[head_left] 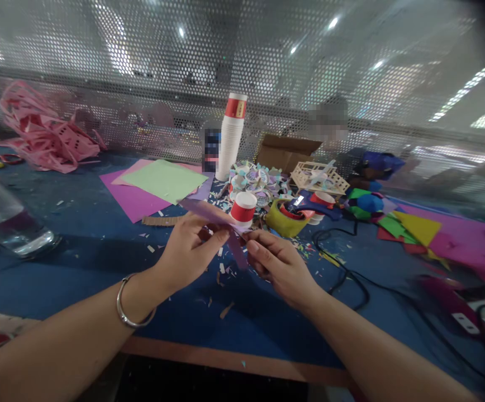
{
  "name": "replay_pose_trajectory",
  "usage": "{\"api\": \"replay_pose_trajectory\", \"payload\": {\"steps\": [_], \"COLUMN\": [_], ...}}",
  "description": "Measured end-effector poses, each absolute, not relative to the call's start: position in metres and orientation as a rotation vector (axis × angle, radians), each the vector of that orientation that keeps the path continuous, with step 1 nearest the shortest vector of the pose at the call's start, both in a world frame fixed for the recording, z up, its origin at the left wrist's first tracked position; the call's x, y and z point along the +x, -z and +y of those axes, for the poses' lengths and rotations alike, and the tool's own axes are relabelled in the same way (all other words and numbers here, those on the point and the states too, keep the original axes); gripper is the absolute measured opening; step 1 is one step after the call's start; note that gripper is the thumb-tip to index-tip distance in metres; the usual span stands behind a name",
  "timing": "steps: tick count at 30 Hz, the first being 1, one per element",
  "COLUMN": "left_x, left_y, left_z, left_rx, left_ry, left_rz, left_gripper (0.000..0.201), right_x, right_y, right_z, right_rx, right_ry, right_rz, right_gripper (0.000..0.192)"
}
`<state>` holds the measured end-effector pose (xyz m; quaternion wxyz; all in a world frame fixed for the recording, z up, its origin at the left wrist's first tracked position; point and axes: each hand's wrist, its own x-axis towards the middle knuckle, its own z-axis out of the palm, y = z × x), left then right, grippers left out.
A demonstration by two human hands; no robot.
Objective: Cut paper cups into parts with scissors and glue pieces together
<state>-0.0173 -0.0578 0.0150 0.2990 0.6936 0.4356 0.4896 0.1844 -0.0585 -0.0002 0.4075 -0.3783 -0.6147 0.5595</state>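
Note:
In the middle of the head view, a strip of purple paper (209, 212) is held above the table, and a narrow part of it hangs down between my hands. My left hand (190, 248), with a silver bangle on its wrist, grips the strip between thumb and fingers. My right hand (282, 265) pinches at the strip's right edge; its fingertips are partly hidden. Just behind the paper stands an upside-down red and white paper cup (243, 209). Scraps of cut paper lie on the blue table under my hands.
Behind are a tall stack of paper cups (231, 142), a pile of cut paper pieces (259, 181) and a yellow tape roll (286, 219). Coloured sheets (167, 178) and a water bottle (16, 223) are left. A black cable (355, 273) runs right.

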Motion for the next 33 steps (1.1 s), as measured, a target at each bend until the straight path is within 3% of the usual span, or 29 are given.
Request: {"api": "replay_pose_trajectory", "payload": {"steps": [13,33], "left_x": [-0.028,-0.017], "left_y": [-0.024,-0.017], "left_z": [-0.054,-0.045], "left_rx": [1.562,0.797], "left_ry": [-1.342,-1.171], "left_rz": [1.168,0.952], "left_gripper": [0.011,0.022], "right_x": [0.185,0.188], "right_y": [0.002,-0.003], "right_z": [-0.059,-0.055], "right_rx": [-0.993,-1.075], "right_ry": [-1.408,-1.121], "right_rz": [-1.601,-1.842], "right_gripper": [0.038,0.024]}}
